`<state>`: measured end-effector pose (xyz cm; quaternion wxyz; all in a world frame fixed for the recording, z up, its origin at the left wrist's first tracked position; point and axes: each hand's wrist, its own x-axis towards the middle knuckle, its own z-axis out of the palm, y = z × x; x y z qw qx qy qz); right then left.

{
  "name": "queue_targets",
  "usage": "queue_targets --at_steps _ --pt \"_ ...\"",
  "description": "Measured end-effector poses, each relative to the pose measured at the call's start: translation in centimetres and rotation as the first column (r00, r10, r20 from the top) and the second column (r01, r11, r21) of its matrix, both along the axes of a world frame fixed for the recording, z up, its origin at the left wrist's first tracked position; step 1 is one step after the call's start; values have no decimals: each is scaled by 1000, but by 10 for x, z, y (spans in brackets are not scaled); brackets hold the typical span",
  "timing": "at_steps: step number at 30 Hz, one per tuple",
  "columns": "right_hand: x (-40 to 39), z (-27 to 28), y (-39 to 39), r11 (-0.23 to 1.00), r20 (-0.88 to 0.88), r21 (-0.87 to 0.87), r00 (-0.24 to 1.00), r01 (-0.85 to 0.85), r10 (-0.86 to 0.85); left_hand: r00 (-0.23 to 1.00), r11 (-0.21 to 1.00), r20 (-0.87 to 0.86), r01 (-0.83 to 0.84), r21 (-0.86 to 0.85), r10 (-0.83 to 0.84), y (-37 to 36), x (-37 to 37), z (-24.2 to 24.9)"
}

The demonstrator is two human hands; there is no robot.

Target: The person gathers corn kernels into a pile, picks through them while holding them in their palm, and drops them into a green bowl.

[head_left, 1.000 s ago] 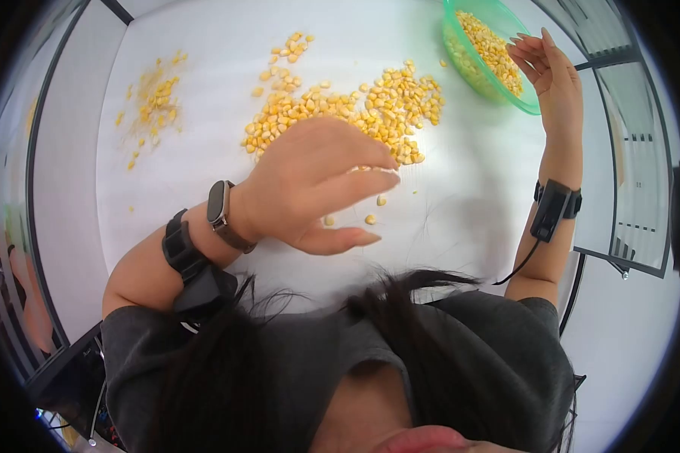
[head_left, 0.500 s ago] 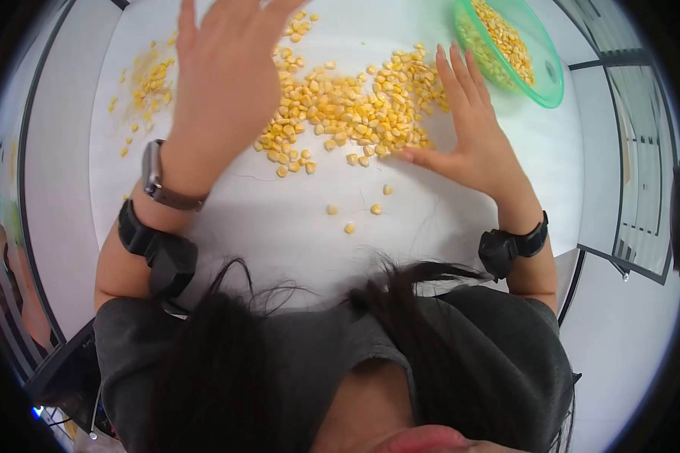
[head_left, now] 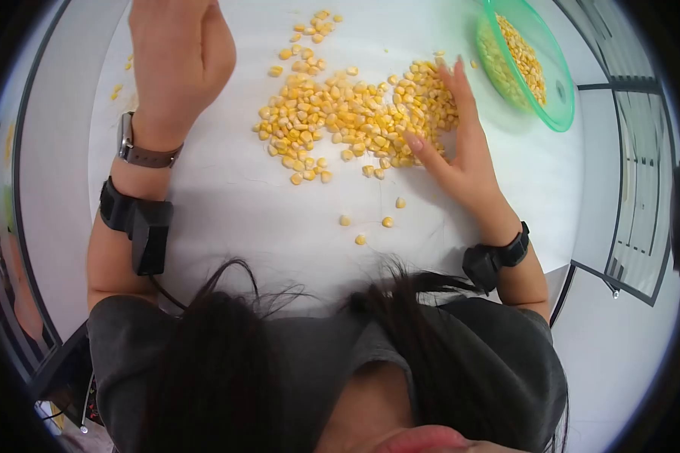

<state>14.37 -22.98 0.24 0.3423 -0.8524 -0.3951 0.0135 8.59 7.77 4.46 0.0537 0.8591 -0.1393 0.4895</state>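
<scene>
Yellow corn kernels [head_left: 355, 113] lie in a loose pile on the white table [head_left: 264, 241]. My right hand [head_left: 465, 151] rests at the pile's right edge, thumb and fingers apart, touching kernels and holding nothing I can make out. At the upper left, my left hand [head_left: 177, 60] is over the table, away from the main pile. Its fingers are curled and partly cut off by the frame's top edge; whether they hold anything is hidden. A few single kernels [head_left: 387, 222] lie nearer my body.
A green translucent bowl [head_left: 559, 98] with corn kernels in it stands at the upper right, beyond my right hand. More kernels [head_left: 116, 92] lie at the far left, partly hidden by my left hand. Grey panels border the table on both sides.
My left hand has moved left, away from the main pile, and its fingers have curled. My right hand has shifted slightly down, its fingers now bent toward the kernels.
</scene>
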Motion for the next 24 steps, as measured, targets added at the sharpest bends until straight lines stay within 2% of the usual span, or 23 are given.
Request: queue_targets --at_steps 1,3,4,5,6,7,8,9,11,13,15,16,17,19,20,21,23,24 --pt "1 3 2 995 -64 36 994 -89 91 998 1000 55 17 9 -17 -4 2 -3" --pt "2 2 4 956 -191 280 971 -89 146 991 993 -76 114 13 -112 1 2 -8" --pt "7 3 4 954 -161 290 979 -76 127 977 994 -186 106 14 -101 -4 -2 -4" --pt "12 6 3 952 -131 300 986 -62 106 977 995 -188 104 14 -99 -5 -1 -9" --pt "19 8 1 952 -132 300 985 -64 107 969 986 -186 167 2 -164 -5 1 -16" --pt "28 11 -1 976 -29 201 995 -85 92 957 973 -181 230 -8 -227 -5 3 -19" --pt "34 13 -1 991 79 97 993 -94 86 915 972 -353 228 52 -196 2 -6 -9" --pt "37 13 2 991 84 97 993 -94 86 917 972 -348 227 54 -195 4 -4 -9" --pt "39 11 11 998 79 -17 995 67 -66 936 956 -262 272 114 -235 7 1 -11" --pt "47 4 15 996 72 -28 994 82 -80 941 958 -250 261 116 -226 4 0 -12" --pt "51 2 20 992 16 -122 1000 4 -2 948 962 -235 246 121 -213 1 -1 -12" --pt "51 4 24 993 -62 -43 993 -106 103 947 963 -239 247 105 -217 0 -1 -12" --pt "53 7 28 993 -61 -41 992 -113 111 945 965 -244 246 88 -218 0 -1 -13" --pt "56 17 36 967 -170 56 952 -249 255 942 965 -250 249 79 -223 -1 0 -14" --pt "62 20 41 971 -106 -9 966 -237 235 938 965 -255 256 56 -234 -2 1 -14" --pt "68 18 47 971 -107 -3 966 -238 237 933 963 -260 266 35 -248 -2 1 -14" --pt "83 9 61 985 177 -157 979 -71 99 928 960 -264 279 28 -262 -5 2 -14" --pt "93 0 68 976 253 -216 967 23 33 924 957 -266 288 11 -275 -6 2 -15"
